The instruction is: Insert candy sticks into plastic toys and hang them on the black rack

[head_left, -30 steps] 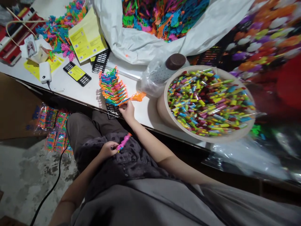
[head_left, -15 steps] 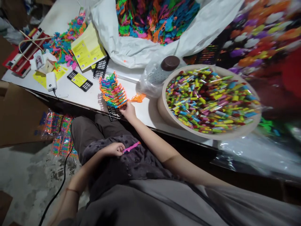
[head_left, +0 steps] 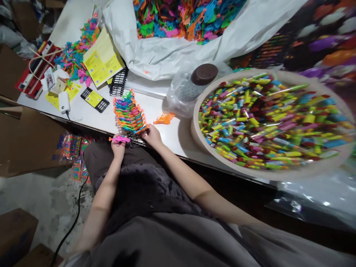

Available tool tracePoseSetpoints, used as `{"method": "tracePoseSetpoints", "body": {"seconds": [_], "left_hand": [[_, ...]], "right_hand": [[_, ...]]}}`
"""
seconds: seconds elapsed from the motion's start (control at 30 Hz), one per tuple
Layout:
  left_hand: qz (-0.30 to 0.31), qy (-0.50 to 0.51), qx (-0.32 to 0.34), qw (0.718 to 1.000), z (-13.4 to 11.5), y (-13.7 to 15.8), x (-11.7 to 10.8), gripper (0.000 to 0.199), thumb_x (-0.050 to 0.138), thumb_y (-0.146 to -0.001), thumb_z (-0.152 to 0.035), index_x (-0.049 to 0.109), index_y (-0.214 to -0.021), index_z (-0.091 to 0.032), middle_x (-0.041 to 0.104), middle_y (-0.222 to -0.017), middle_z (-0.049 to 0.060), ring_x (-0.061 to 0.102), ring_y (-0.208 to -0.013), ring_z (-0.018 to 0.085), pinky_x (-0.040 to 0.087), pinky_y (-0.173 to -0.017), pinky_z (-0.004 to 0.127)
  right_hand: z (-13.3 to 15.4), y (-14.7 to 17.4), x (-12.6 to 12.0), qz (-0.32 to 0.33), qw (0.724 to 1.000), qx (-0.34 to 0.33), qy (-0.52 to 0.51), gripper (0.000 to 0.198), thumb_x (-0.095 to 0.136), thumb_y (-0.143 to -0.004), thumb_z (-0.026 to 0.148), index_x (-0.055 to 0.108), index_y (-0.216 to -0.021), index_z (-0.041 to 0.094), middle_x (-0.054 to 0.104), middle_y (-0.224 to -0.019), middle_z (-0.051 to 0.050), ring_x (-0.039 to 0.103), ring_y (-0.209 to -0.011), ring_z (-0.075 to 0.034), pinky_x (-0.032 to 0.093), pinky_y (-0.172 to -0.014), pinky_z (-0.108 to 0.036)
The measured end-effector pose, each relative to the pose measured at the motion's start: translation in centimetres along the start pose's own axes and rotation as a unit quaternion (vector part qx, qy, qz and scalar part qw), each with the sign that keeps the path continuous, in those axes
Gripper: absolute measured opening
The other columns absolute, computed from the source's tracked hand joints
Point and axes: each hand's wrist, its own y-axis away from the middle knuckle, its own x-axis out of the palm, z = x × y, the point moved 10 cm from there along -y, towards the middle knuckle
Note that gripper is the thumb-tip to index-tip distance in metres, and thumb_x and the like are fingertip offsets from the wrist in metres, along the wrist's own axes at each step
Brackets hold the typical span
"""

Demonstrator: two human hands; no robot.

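Left hand [head_left: 119, 149]: closed on a pink piece [head_left: 121, 139], which sticks out sideways across the top of the fist, right at the table edge.
Right hand [head_left: 153, 138]: fingers bent in at the near right corner of the stacked row (can't tell if they're pinching the rack or just the lowest piece, that bit's hidden).
Stacked row [head_left: 130, 112]: bright plastic pieces in orange, green, blue and pink, packed tight one behind another on a black rack [head_left: 135, 138], near end by the edge of the white table [head_left: 171, 134].
Orange piece [head_left: 164, 118]: lying loose on the table, just past the right hand, not touching it.
Big tub [head_left: 195, 124]: right of the hands, loaded with little colourful wrapped sticks.
Behind the tub: a brown-lidded container [head_left: 204, 74] wrapped in clear plastic.
White sack [head_left: 164, 59]: at the back, open, showing a pile of similar bright pieces [head_left: 189, 18].
Left side of the table: yellow sheets [head_left: 102, 65], a black tray [head_left: 95, 100] with a yellow card on it, and a loose heap [head_left: 79, 55] of pieces.
Floor: clear packs [head_left: 72, 146] of multicoloured pieces beside a cardboard box [head_left: 33, 142].
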Motion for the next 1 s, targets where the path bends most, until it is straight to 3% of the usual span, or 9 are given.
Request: {"method": "tracePoseSetpoints", "body": {"seconds": [0.13, 0.43, 0.57, 0.7, 0.83, 1.0], "left_hand": [[-0.028, -0.043, -0.020, 0.999, 0.7, -0.9, 0.4, 0.031, 0.067, -0.062, -0.021, 0.054, -0.089, -0.013, 0.063, -0.087, 0.006, 0.060, -0.081, 0.013, 0.049, -0.083, 0.028], [-0.027, -0.127, 0.010, 0.991, -2.8, -0.1, 2.1, 0.028, 0.065, -0.067, -0.030, 0.054, -0.085, -0.014, 0.062, -0.081, 0.004, 0.058, -0.077, 0.011, 0.049, -0.079, 0.025], [-0.036, -0.171, 0.016, 0.984, -3.6, 0.1, 2.1, 0.031, 0.070, -0.062, -0.026, 0.055, -0.086, -0.014, 0.062, -0.082, 0.004, 0.058, -0.077, 0.011, 0.048, -0.077, 0.023], [-0.009, -0.234, 0.027, 0.972, -3.8, -0.3, 2.2, 0.029, 0.070, -0.062, -0.021, 0.056, -0.087, -0.014, 0.063, -0.083, 0.004, 0.058, -0.072, 0.011, 0.047, -0.071, 0.022], [-0.008, -0.274, 0.020, 0.961, -2.7, -0.9, 2.1, 0.020, 0.070, -0.064, -0.024, 0.056, -0.073, -0.014, 0.060, -0.071, 0.002, 0.055, -0.067, 0.011, 0.045, -0.069, 0.022], [-0.008, -0.203, 0.027, 0.979, -2.0, -0.6, 2.6, 0.018, 0.067, -0.067, -0.022, 0.057, -0.078, -0.014, 0.061, -0.072, 0.002, 0.054, -0.065, 0.011, 0.043, -0.066, 0.021]], "right_hand": [[0.7, -0.1, -0.5, 0.008, 0.999, -0.007, -0.031, 0.013, 0.057, -0.068, 0.022, 0.049, -0.077, 0.016, 0.054, -0.075, -0.003, 0.048, -0.071, -0.015, 0.036, -0.065, -0.026], [1.4, -0.5, -1.7, 0.018, 0.995, -0.020, -0.099, 0.013, 0.059, -0.070, 0.016, 0.052, -0.081, 0.017, 0.057, -0.082, -0.004, 0.051, -0.076, -0.017, 0.039, -0.069, -0.028], [1.6, -0.5, -2.1, 0.014, 0.994, -0.029, -0.107, 0.009, 0.056, -0.073, 0.016, 0.052, -0.080, 0.018, 0.057, -0.083, -0.005, 0.052, -0.079, -0.018, 0.040, -0.071, -0.030], [1.7, -0.4, -2.0, -0.002, 0.997, -0.033, -0.075, 0.009, 0.056, -0.072, 0.016, 0.050, -0.077, 0.019, 0.057, -0.082, -0.005, 0.052, -0.081, -0.021, 0.040, -0.073, -0.031], [1.3, -0.2, -1.5, -0.021, 1.000, -0.016, -0.014, 0.010, 0.057, -0.072, 0.020, 0.049, -0.077, 0.019, 0.057, -0.080, -0.006, 0.052, -0.079, -0.022, 0.038, -0.068, -0.031], [0.7, 0.4, -1.1, -0.044, 0.996, 0.036, 0.075, 0.015, 0.059, -0.074, 0.028, 0.050, -0.080, 0.018, 0.058, -0.082, -0.007, 0.051, -0.072, -0.022, 0.037, -0.066, -0.030]]}}
